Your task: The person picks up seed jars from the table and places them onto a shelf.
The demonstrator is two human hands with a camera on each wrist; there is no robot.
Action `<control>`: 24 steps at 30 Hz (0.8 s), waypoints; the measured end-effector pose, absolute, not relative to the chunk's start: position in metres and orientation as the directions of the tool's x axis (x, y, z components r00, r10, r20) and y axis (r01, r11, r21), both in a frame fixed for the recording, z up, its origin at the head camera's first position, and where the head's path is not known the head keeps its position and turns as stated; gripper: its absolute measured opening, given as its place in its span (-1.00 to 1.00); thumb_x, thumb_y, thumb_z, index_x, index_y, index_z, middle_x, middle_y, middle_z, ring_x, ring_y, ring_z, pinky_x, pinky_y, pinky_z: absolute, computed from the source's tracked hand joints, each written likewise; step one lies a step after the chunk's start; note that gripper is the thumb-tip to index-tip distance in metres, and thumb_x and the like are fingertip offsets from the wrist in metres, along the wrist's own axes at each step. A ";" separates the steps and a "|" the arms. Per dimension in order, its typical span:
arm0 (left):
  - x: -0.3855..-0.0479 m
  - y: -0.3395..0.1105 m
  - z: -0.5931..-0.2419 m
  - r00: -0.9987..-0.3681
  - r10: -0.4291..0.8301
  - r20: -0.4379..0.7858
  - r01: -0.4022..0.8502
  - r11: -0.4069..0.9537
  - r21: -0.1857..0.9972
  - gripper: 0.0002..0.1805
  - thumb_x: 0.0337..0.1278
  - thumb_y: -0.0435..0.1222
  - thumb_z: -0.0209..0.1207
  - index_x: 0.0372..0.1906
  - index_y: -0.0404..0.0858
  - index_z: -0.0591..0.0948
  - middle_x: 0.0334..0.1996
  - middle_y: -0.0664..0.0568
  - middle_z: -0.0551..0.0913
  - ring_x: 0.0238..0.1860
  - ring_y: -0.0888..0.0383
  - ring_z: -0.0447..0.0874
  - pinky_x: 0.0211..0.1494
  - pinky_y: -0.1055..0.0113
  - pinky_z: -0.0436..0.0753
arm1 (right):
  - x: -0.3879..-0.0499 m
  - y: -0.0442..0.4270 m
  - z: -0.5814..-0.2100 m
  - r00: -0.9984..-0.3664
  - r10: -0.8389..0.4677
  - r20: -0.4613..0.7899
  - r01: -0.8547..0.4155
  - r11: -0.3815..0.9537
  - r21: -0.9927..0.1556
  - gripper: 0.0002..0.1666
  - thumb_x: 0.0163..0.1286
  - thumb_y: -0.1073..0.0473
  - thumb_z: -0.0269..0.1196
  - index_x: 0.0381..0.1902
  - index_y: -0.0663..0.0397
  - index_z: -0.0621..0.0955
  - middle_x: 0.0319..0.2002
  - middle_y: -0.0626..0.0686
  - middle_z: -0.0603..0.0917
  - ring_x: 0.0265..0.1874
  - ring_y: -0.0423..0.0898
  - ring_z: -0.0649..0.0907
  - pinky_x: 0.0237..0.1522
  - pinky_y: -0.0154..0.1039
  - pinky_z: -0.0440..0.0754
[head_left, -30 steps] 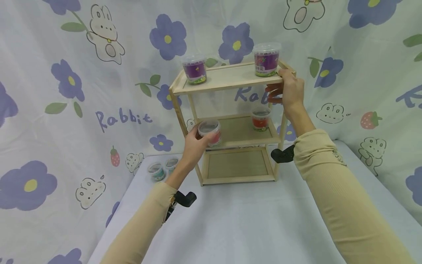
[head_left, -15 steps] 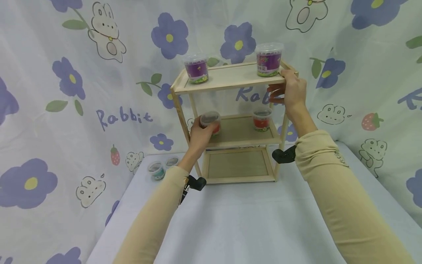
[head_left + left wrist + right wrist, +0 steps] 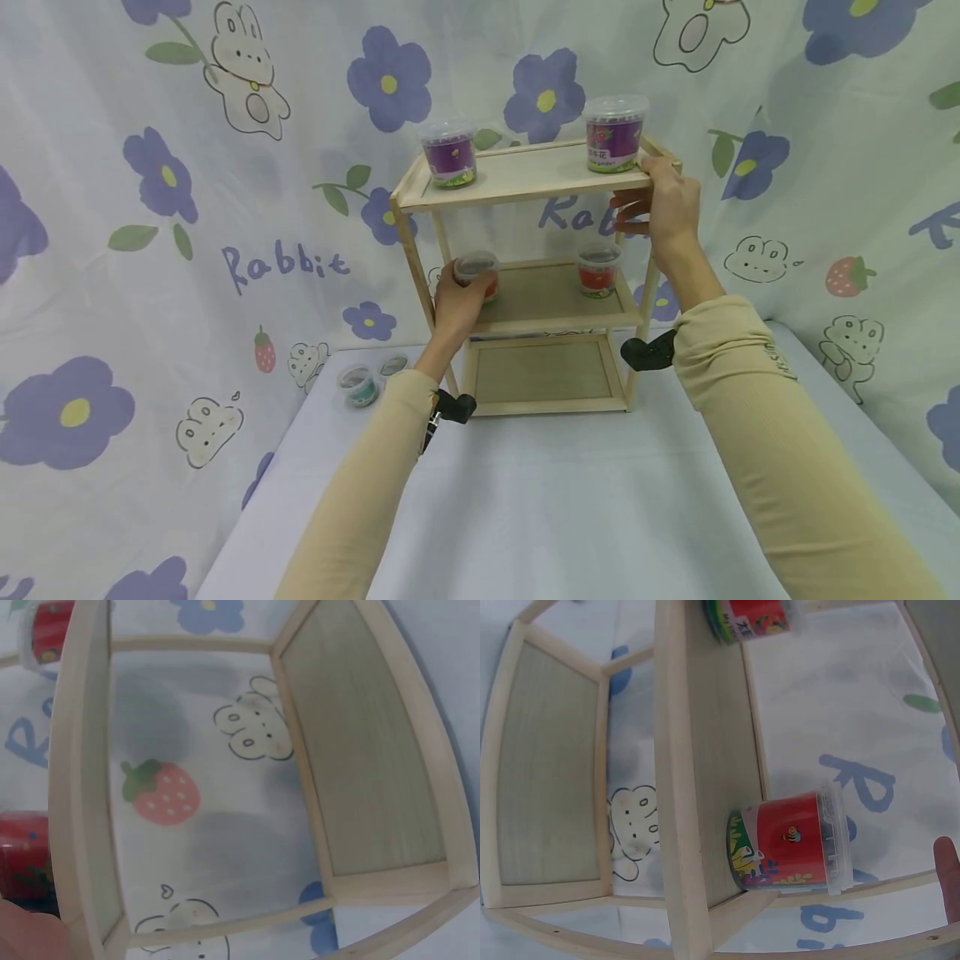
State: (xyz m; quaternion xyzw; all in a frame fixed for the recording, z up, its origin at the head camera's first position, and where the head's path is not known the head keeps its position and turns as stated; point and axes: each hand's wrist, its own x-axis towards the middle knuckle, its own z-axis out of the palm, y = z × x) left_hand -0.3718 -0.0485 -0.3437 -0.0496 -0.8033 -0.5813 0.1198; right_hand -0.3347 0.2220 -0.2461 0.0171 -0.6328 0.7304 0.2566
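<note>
While your right hand (image 3: 672, 204) pinches the right front corner of the three-tier wooden shelf (image 3: 555, 323), thumb above the edge and fingers below, your left hand (image 3: 459, 302) curls round a red-labelled plastic tub (image 3: 477, 267). You have that tub at the left end of the middle tier (image 3: 543, 293), mid-frame (whether its base touches the board, I cannot tell). Another red tub (image 3: 597, 271) stands to its right. Towards the top of the frame, two purple-labelled tubs (image 3: 615, 140) stand on the top tier (image 3: 532, 173); a teal-labelled tub (image 3: 358, 387) sits on the white-covered table (image 3: 540, 508), left of centre.
</note>
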 end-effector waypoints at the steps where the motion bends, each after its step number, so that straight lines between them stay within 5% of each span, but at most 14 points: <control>1: -0.372 -0.048 -0.344 -0.967 -0.059 0.247 0.216 0.322 0.922 -0.17 0.17 0.02 0.21 0.47 -0.21 0.22 0.23 -0.15 0.46 0.19 -0.05 0.47 0.20 0.04 0.53 | -0.335 0.222 -0.246 -0.868 0.353 0.350 -0.396 -0.067 -0.916 -0.54 0.44 -0.05 0.02 -0.46 0.01 0.73 -0.60 -0.03 0.72 -0.65 -0.09 0.66 -0.50 -0.27 0.70; 12: -0.370 -0.047 -0.343 -0.979 -0.049 0.197 0.174 0.295 0.940 0.00 0.18 0.01 0.16 0.57 -0.26 -0.06 0.32 -0.24 0.33 0.23 -0.09 0.41 0.24 0.05 0.50 | -0.335 0.223 -0.245 -0.868 0.353 0.348 -0.399 -0.080 -0.914 -0.54 0.43 -0.05 0.02 -0.47 0.02 0.73 -0.62 -0.03 0.72 -0.68 -0.11 0.64 -0.52 -0.27 0.70; 24: -0.367 -0.047 -0.342 -0.977 -0.057 0.208 0.181 0.309 0.934 0.03 0.15 0.00 0.17 0.57 -0.29 -0.09 0.35 -0.28 0.30 0.28 -0.10 0.38 0.33 0.04 0.43 | -0.335 0.223 -0.246 -0.870 0.350 0.347 -0.393 -0.068 -0.917 -0.52 0.45 -0.07 0.01 -0.46 0.01 0.73 -0.61 -0.03 0.72 -0.68 -0.11 0.64 -0.52 -0.28 0.70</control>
